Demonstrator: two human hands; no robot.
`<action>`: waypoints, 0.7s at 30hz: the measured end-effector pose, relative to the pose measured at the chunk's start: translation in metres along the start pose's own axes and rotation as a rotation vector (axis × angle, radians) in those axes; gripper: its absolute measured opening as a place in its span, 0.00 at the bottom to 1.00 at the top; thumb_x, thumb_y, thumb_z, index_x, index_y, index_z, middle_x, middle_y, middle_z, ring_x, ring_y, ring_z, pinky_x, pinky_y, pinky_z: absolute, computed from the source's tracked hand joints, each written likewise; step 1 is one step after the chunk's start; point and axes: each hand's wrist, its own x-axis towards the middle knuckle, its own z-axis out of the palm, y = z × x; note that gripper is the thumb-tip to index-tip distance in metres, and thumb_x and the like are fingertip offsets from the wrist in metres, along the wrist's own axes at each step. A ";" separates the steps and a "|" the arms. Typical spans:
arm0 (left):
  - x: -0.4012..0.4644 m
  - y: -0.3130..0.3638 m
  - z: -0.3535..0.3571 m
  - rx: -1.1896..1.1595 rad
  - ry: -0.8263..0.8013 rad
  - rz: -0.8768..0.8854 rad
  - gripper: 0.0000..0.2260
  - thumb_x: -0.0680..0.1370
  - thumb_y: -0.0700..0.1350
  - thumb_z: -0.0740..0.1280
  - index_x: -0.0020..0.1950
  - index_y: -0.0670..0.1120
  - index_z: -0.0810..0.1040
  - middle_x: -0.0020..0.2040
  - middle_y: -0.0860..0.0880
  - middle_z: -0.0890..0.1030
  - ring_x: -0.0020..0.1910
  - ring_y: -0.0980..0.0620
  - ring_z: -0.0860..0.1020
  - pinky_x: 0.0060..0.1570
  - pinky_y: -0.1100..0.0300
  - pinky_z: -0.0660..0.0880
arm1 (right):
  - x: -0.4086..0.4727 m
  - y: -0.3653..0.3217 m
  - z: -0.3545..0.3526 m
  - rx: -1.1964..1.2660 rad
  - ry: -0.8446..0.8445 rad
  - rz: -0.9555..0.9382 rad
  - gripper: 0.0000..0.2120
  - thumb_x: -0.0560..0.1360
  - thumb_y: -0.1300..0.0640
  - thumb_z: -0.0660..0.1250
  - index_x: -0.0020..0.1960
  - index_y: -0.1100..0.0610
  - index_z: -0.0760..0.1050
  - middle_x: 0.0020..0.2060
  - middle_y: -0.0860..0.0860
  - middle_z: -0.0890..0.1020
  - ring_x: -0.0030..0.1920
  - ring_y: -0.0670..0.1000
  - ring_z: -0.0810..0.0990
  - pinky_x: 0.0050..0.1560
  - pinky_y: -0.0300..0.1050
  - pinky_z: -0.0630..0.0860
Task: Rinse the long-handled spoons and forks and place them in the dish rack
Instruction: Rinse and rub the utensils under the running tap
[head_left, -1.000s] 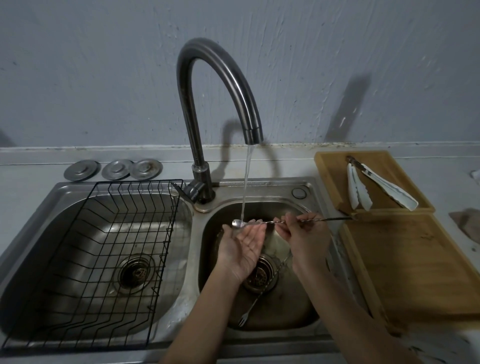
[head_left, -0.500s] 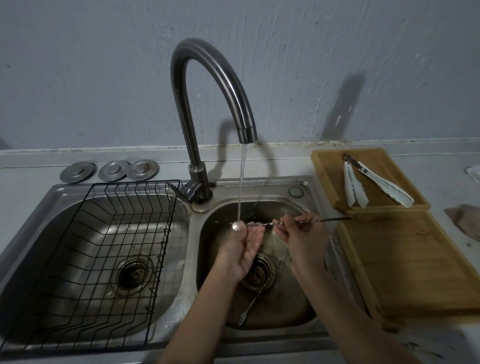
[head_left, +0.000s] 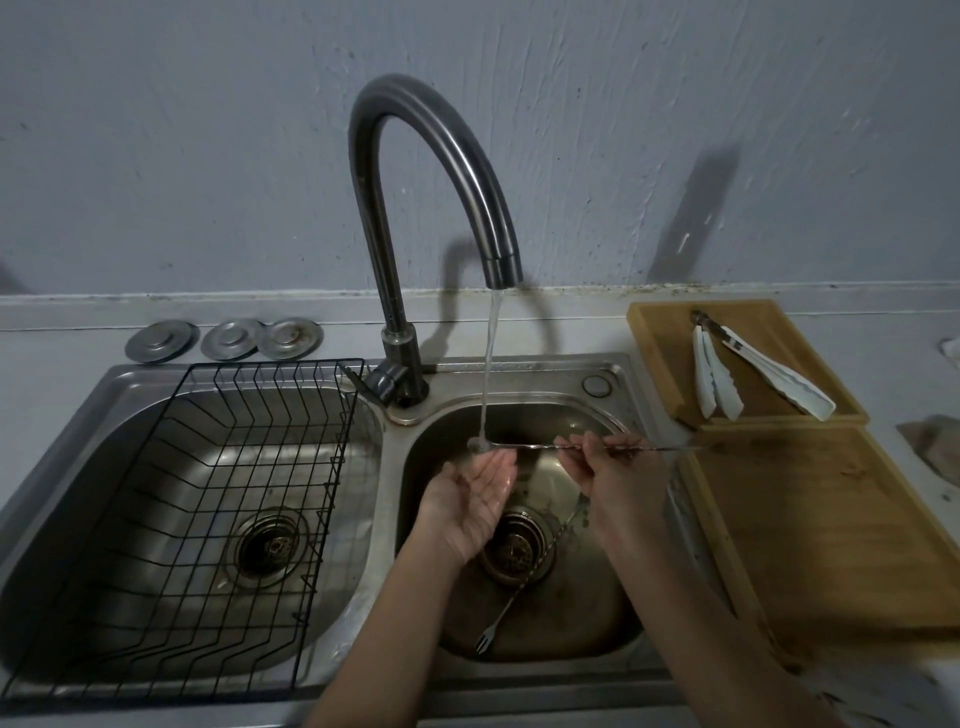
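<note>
My right hand (head_left: 618, 478) pinches the twisted handle of a long-handled spoon (head_left: 524, 446) and holds it level over the right sink basin (head_left: 587, 613). The spoon's bowl sits under the running stream from the faucet (head_left: 431, 171). My left hand (head_left: 470, 493) is open, palm up, just below the spoon's bowl, and water runs over it. A long-handled fork (head_left: 524, 587) lies on the basin floor, tines toward me, across the drain. The black wire dish rack (head_left: 218, 519) rests in the left basin with nothing in it.
Two wooden boards (head_left: 831, 530) lie on the counter to the right, the far one carrying white tongs (head_left: 748, 369). Three metal drain covers (head_left: 228, 338) sit behind the left basin. The wall stands close behind the faucet.
The spoon stays under the stream. My left hand has dropped slightly away from the spoon's bowl, with its palm more open. The view has shifted a little.
</note>
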 end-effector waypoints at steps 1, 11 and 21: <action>-0.002 0.001 -0.001 -0.018 0.002 -0.007 0.23 0.82 0.50 0.50 0.48 0.33 0.75 0.36 0.35 0.84 0.32 0.44 0.84 0.26 0.55 0.81 | 0.000 -0.001 0.000 0.005 -0.005 -0.001 0.10 0.75 0.73 0.60 0.41 0.61 0.67 0.35 0.60 0.79 0.31 0.52 0.84 0.37 0.44 0.82; -0.001 -0.017 0.005 0.123 -0.004 0.258 0.11 0.77 0.32 0.61 0.56 0.40 0.75 0.50 0.43 0.81 0.48 0.50 0.81 0.38 0.60 0.82 | -0.008 0.004 0.002 -0.011 -0.064 0.014 0.11 0.76 0.73 0.58 0.41 0.60 0.65 0.37 0.60 0.79 0.40 0.56 0.83 0.40 0.42 0.83; 0.012 -0.012 0.001 0.109 0.049 0.297 0.18 0.81 0.51 0.53 0.57 0.40 0.75 0.50 0.42 0.82 0.47 0.49 0.82 0.35 0.60 0.82 | -0.004 0.009 0.003 -0.037 -0.076 -0.003 0.12 0.76 0.73 0.58 0.38 0.59 0.65 0.37 0.61 0.80 0.41 0.56 0.83 0.40 0.42 0.83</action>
